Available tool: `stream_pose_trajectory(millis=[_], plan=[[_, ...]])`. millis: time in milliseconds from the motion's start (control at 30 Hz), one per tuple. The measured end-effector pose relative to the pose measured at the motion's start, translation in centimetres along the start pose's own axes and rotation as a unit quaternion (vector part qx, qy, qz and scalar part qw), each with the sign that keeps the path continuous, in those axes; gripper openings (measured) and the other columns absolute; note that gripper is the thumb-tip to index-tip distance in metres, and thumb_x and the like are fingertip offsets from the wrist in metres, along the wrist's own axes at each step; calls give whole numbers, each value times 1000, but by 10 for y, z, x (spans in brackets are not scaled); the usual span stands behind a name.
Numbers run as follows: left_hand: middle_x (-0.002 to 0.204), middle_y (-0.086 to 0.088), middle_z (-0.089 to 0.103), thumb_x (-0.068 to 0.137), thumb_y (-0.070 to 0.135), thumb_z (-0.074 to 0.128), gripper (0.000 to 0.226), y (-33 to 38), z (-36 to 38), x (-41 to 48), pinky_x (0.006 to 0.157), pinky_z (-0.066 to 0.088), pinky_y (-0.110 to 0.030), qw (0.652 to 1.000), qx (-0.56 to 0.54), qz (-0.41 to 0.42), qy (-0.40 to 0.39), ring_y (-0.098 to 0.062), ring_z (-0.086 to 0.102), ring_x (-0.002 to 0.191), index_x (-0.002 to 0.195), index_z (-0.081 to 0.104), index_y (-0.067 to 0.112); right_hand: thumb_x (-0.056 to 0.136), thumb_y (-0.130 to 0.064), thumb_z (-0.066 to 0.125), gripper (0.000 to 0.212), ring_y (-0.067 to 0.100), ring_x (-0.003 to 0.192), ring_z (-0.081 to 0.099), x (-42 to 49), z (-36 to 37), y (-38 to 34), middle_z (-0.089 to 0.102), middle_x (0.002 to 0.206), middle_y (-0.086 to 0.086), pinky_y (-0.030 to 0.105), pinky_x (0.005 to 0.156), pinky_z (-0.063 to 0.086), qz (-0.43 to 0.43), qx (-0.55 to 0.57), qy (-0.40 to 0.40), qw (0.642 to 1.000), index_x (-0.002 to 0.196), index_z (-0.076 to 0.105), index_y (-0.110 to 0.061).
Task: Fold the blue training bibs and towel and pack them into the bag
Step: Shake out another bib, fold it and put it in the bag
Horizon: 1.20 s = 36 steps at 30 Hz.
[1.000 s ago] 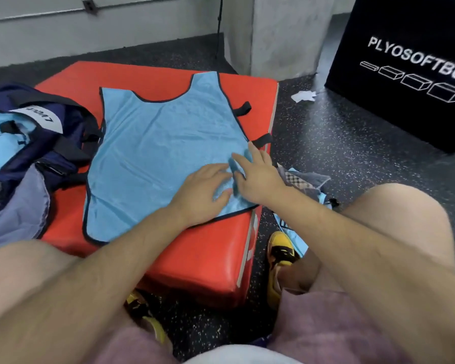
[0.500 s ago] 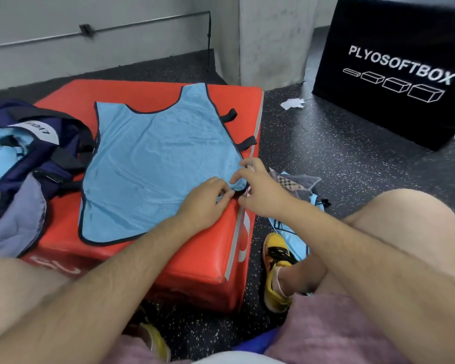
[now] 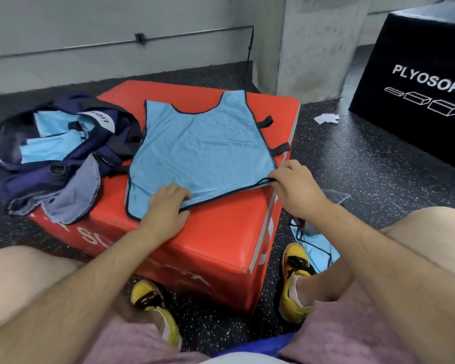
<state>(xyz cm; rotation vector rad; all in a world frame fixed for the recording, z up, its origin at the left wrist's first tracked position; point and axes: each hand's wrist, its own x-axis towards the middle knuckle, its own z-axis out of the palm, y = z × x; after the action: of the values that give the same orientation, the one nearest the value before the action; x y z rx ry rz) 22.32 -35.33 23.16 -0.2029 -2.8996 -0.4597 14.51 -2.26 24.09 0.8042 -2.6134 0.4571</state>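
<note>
A light blue training bib (image 3: 202, 151) with dark trim lies spread flat on a red soft box (image 3: 221, 237). My left hand (image 3: 166, 208) pinches its bottom hem near the middle. My right hand (image 3: 294, 190) grips the hem's right corner and lifts it slightly off the box. A dark navy bag (image 3: 61, 151) lies open on the box's left side, with light blue fabric (image 3: 47, 143) inside it. A grey-blue cloth (image 3: 74, 198) hangs from the bag over the box's front edge. More blue bib fabric (image 3: 318, 248) lies on the floor by my right foot.
A black plyo soft box (image 3: 415, 82) stands at the right. A concrete pillar (image 3: 313, 46) rises behind the red box. A scrap of white paper (image 3: 326, 124) lies on the speckled dark floor. My knees and yellow shoes (image 3: 294, 279) frame the red box.
My hands have moved apart along the bib's bottom hem, the left going left and the right to the corner. The right corner has lifted. The view has tilted downward.
</note>
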Motion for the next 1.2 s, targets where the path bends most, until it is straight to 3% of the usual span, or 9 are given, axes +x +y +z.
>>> stream_pose_trajectory(millis=[100, 167, 300, 467, 667, 800, 933, 1033, 1200], plan=[[103, -12, 59, 74, -4, 66, 31, -34, -24, -8, 87, 45, -46, 998, -9, -61, 13, -35, 54, 98, 104, 64, 7, 93, -8, 60, 13, 29, 97, 57, 8, -6, 2, 65, 97, 6, 42, 83, 46, 13, 71, -6, 997, 104, 67, -10], [107, -11, 65, 82, -3, 63, 27, -46, -45, -6, 88, 46, -38, 994, -34, -95, 29, -32, 59, 102, 107, 66, 7, 96, -8, 56, 16, 21, 93, 56, 20, -10, 3, 62, 99, 5, 35, 82, 44, 29, 116, -15, 993, 109, 65, -10], [93, 0, 70, 95, 11, 59, 11, -55, -90, 13, 66, 43, -26, 992, -78, -100, 31, -20, 61, 82, 96, 69, 15, 97, -9, 56, 15, 13, 91, 55, 48, -26, 3, 61, 98, -3, 20, 78, 36, 66, 154, 16, 986, 110, 65, -10], [80, 5, 67, 95, 22, 63, 14, -56, -134, 39, 69, 46, -31, 983, -126, -113, 71, -14, 61, 73, 82, 66, 21, 98, -12, 56, 9, 14, 80, 57, 81, -60, -1, 62, 89, -4, 24, 70, 38, 127, 187, 31, 974, 103, 64, -13], [83, -11, 68, 94, 28, 66, 12, -53, -171, 53, 65, 42, -22, 982, -144, -123, 25, -11, 54, 69, 82, 68, 24, 96, -12, 57, 7, 15, 77, 57, 105, -91, 2, 64, 83, -2, 28, 68, 38, 182, 225, 13, 957, 93, 63, -13], [67, 6, 55, 95, 31, 65, 19, -46, -193, 52, 55, 36, -15, 976, -166, -130, -52, -2, 46, 58, 79, 66, 20, 80, -19, 64, 19, 17, 65, 46, 114, -111, 12, 49, 64, 2, 35, 65, 34, 218, 287, -34, 932, 67, 55, -8], [63, 13, 51, 96, 33, 64, 28, -47, -198, 54, 59, 35, -21, 959, -225, -127, -113, -4, 45, 61, 69, 64, 26, 86, -6, 63, 27, 18, 65, 50, 122, -118, 21, 52, 65, 3, 34, 71, 35, 216, 340, -79, 912, 61, 55, -14], [70, 6, 53, 97, 34, 64, 27, -60, -190, 68, 66, 36, -27, 948, -251, -139, -135, -9, 48, 67, 73, 65, 21, 89, -7, 62, 24, 18, 66, 50, 134, -110, 29, 53, 68, 5, 33, 69, 35, 218, 350, -100, 906, 67, 53, -3], [87, 4, 68, 95, 30, 62, 12, -89, -156, 114, 80, 48, -36, 965, -182, -177, -58, -17, 61, 83, 88, 67, 21, 90, -22, 65, 22, 14, 58, 47, 163, -73, 48, 54, 64, -1, 29, 60, 34, 233, 276, -118, 925, 82, 61, -2]])
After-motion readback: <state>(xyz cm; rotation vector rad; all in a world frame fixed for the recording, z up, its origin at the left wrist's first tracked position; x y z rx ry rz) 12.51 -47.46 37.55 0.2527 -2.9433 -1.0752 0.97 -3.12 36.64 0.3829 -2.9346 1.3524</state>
